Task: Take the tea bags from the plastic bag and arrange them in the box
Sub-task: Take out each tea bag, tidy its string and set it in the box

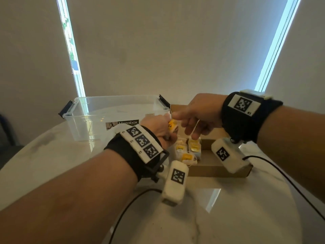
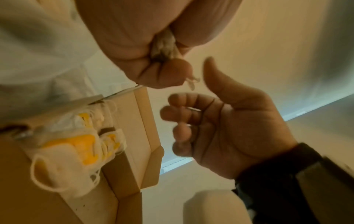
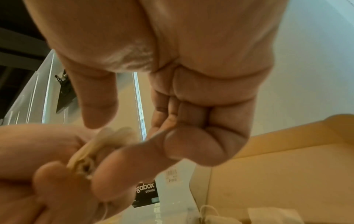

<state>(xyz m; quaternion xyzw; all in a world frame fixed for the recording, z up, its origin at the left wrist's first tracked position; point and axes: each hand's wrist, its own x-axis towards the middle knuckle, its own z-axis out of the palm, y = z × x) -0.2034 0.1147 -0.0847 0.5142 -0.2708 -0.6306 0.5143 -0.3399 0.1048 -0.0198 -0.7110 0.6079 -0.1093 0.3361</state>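
My left hand (image 1: 158, 128) grips a small bundle of tea bags (image 1: 172, 125) with a yellow tag, held above the left end of the open cardboard box (image 1: 219, 171). The left wrist view shows the bundle (image 2: 163, 45) squeezed between the curled fingers. My right hand (image 1: 193, 115) hovers just right of it. Its thumb (image 3: 99, 109) and forefinger are spread close to the bundle's top (image 3: 107, 136), and its other fingers are loosely curled (image 2: 184, 119) and hold nothing. Several tea bags (image 1: 186, 150) lie in the box. Behind my left wrist a bit of white plastic bag (image 1: 117, 128) shows.
A clear lidless storage tub (image 1: 84, 117) with black clips and a Megabox label stands at the back left, touching the cardboard box. All of it sits on a round marble table (image 1: 228, 208). Black cables (image 1: 126, 208) run from both wrist cameras toward the near edge.
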